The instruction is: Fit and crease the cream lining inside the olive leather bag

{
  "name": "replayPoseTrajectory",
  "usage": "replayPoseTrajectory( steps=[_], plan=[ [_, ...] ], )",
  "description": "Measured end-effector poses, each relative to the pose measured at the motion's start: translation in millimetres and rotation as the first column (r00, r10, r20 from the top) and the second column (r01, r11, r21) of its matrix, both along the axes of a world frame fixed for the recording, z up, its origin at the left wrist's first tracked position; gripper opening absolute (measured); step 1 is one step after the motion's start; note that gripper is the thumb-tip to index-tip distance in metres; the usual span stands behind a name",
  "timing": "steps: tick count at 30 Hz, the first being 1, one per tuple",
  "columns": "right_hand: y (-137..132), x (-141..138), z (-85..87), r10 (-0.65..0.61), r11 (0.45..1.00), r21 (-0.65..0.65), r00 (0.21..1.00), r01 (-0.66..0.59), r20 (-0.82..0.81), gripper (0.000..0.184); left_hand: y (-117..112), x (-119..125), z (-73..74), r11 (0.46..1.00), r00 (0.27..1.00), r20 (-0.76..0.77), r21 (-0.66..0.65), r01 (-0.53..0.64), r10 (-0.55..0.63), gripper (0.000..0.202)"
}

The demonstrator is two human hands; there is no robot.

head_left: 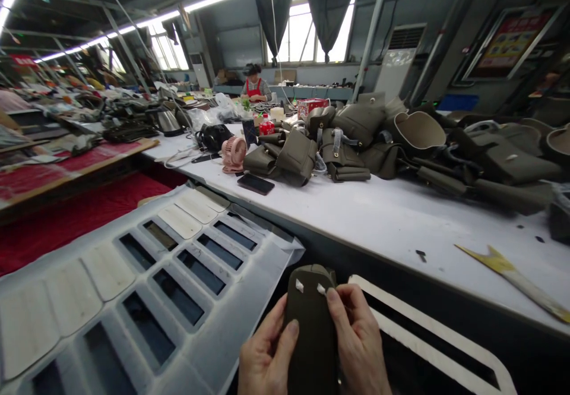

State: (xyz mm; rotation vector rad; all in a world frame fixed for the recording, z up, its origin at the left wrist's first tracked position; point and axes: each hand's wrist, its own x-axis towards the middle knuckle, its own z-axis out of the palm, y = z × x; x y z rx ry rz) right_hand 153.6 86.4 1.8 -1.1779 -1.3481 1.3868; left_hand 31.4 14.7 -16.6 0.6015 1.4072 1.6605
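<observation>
A dark olive leather piece [312, 324] with a rounded top and two small white tabs near its upper edge stands upright at the bottom centre. My left hand [266, 353] grips its left side, thumb laid over the front. My right hand [356, 341] holds the right side, thumb pressed just below the right white tab. Both hands are closed on the piece, in front of the near edge of the white worktable [401, 217].
A white template sheet [146, 288] with several rectangular cut-outs lies to the left. Olive bag parts [356, 139] are heaped across the table, with a phone [255, 183], a pink fan [234, 154] and a yellowish strip [512, 276]. A person in a red apron [255, 86] sits far back.
</observation>
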Motion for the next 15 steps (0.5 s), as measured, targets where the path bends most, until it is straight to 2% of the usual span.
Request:
replayPoseTrajectory(
  steps=[3, 6, 10, 15],
  plan=[
    [9.4, 4.0, 15.7, 0.026, 0.999, 0.044, 0.999, -0.027, 0.018, 0.043, -0.8, 5.3, 6.2, 1.0, 0.999, -0.037, 0.008, 0.02, -0.02, 0.053],
    [11.4, 7.9, 22.1, 0.042, 0.993, 0.11, 0.999, -0.042, -0.001, 0.045, -2.2, 7.7, 14.2, 0.999, 0.991, -0.132, -0.005, 0.035, -0.035, 0.05],
    [8.3, 11.6, 12.0, -0.028, 0.983, 0.181, 0.999, 0.025, 0.015, 0.041, -1.1, 11.7, 23.4, 1.0, 0.965, -0.262, -0.016, 0.019, -0.022, 0.043],
    [5.3, 14.1, 1.4, -0.129, 0.964, 0.243, 0.989, 0.106, 0.078, 0.039, 2.4, 18.2, 33.2, 1.0, 0.943, -0.331, -0.002, 0.027, -0.027, 0.038]
  ],
)
